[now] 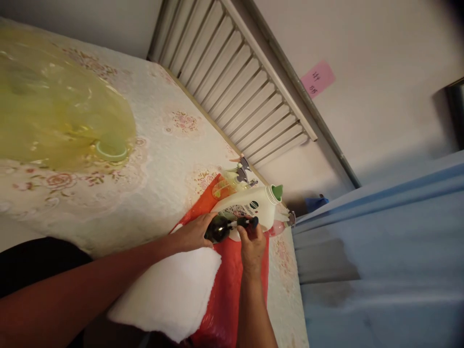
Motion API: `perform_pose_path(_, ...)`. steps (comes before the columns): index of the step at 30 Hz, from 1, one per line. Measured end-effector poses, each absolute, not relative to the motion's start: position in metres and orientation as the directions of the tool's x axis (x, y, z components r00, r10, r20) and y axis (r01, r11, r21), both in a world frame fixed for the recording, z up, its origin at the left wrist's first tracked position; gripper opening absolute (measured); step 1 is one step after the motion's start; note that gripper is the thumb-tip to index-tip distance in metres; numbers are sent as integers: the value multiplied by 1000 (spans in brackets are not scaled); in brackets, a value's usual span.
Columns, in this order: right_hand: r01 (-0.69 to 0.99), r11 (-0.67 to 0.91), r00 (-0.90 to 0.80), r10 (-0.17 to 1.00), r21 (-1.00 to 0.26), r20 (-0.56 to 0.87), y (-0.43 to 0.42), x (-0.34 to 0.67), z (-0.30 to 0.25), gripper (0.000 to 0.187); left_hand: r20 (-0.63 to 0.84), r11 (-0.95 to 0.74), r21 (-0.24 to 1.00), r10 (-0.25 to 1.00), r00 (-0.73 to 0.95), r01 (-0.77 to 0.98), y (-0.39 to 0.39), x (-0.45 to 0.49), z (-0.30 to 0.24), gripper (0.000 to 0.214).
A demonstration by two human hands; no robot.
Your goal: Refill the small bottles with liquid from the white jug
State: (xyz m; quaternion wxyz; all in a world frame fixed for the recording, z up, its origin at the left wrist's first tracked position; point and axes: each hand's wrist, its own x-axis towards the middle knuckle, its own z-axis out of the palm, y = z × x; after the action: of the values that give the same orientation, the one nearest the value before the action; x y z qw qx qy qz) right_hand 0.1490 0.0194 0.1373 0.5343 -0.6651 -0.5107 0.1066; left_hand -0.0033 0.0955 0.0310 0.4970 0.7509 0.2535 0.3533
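left hand (194, 233): closed around the body of a small dark bottle (217, 229), holding it on its side above the red bag.
right hand (253, 244): fingers pinched on the dark cap (250, 223) at the bottle's neck end; thumb and fingertips wrapped over it.
small dark bottle: lies between the two hands, just in front of the white jug and touching or nearly touching it; cannot tell which.
white jug (246, 209): large, on its side on the red bag, printed label facing up, green spout (277, 191) at its open neck pointing toward the wall.
spray bottles: a yellowish one with a grey trigger (232, 181) behind the jug; a pinkish one (281, 224) just beyond it, near the bed's edge.
red bag (226, 285): plastic, spread under the bottles.
white cloth (174, 292): fluffy, lying over the near part of the red bag, under the left forearm.
bed (159, 159): floral cover carrying everything.
yellow plastic sheet (54, 111): translucent, crumpled, well apart at the far end of the bed.
wall: radiator (235, 77) and a pink note (318, 79).
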Motion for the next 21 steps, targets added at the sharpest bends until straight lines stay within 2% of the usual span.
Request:
perform_pose_path(3,454,79,502,801,-887,328,22,145,134,37,301,-393,919,727,618,14,95,-5,34,84)
perform_pose_path(5,443,78,499,806,-893,318,22,143,134,36,292,-388,921,729,619,22,94,-5,36,81)
perform_pose_path(9,482,76,431,847,-873,312,19,144,131,35,277,-378,925,735,619,34,93,-6,37,81)
perform_pose_path(15,582,8,426,848,-813,314,18,146,118,30,303,-402,915,733,610,29,94,-3,31,84)
perform_pose_path(21,575,-10,432,853,-818,294,21,146,110,32,290,-402,915,725,625,41,95,-2,30,84)
